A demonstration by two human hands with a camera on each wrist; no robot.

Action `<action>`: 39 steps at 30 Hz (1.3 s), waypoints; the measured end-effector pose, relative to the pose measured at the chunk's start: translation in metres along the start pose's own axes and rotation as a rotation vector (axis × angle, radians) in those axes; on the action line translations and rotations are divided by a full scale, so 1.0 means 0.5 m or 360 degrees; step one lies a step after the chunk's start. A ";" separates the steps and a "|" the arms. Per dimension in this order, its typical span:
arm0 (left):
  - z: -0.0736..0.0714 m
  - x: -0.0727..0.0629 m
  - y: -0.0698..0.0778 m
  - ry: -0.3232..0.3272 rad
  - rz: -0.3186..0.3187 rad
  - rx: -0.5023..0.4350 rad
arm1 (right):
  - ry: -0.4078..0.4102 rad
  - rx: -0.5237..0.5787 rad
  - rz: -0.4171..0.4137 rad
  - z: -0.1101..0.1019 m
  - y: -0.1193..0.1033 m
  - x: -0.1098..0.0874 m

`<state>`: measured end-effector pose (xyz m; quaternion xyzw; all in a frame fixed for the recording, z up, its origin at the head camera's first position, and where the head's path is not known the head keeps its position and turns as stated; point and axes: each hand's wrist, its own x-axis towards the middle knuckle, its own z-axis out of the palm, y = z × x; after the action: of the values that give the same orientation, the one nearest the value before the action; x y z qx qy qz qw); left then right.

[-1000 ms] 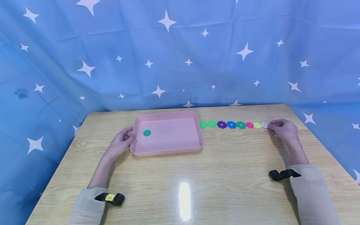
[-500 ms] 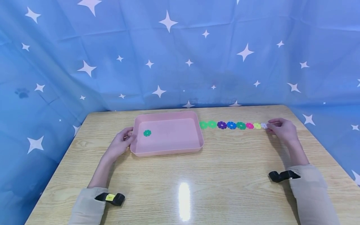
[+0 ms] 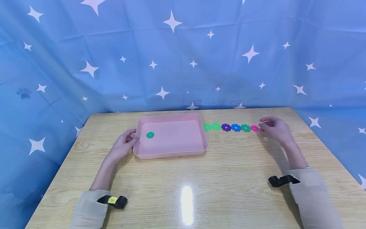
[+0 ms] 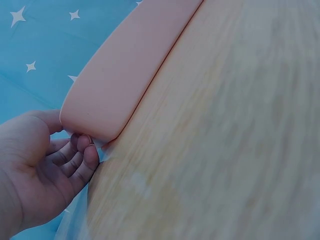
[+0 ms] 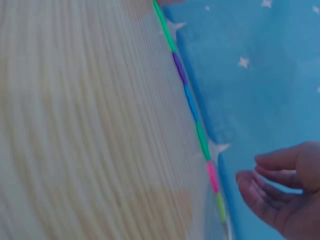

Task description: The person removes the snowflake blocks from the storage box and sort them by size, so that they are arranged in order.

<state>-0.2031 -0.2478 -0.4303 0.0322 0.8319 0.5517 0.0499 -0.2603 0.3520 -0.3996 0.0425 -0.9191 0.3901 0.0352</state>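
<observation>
My left hand (image 3: 123, 144) holds the left end of a pink tray (image 3: 177, 137), thumb on its wall and the other fingers curled beneath the rim in the left wrist view. One green flower-shaped plastic disc (image 3: 150, 135) lies inside the tray. From the tray's right side a row of flower discs runs rightward: light green, purple (image 3: 226, 127), blue (image 3: 236, 128), green (image 3: 246, 128) and pink (image 3: 254, 128). My right hand (image 3: 275, 128) hovers by the row's right end, fingers loosely bent and holding nothing. It hides the yellow disc (image 5: 221, 207) in the head view.
The wooden table (image 3: 228, 178) carries everything, with a bright light reflection near its front middle. Behind it hangs a blue cloth (image 3: 183, 57) with white stars. A black wrist camera (image 3: 283, 180) sits at the right sleeve, another at the left.
My right hand has left the white disc at the row's end and moved a little left, now covering the yellow and white discs. The left hand and the tray stay put.
</observation>
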 end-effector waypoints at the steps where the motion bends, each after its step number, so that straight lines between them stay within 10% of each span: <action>1: 0.000 0.000 -0.001 0.0001 0.0004 0.0003 | -0.0006 0.0003 -0.0019 0.004 -0.007 0.000; 39: 0.002 0.000 0.004 0.0008 0.0036 -0.0025 | -0.0333 0.0193 -0.0510 0.216 -0.261 -0.010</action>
<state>-0.2029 -0.2459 -0.4288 0.0399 0.8272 0.5589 0.0418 -0.2448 0.1839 -0.3818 0.2306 -0.8740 0.4276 -0.0013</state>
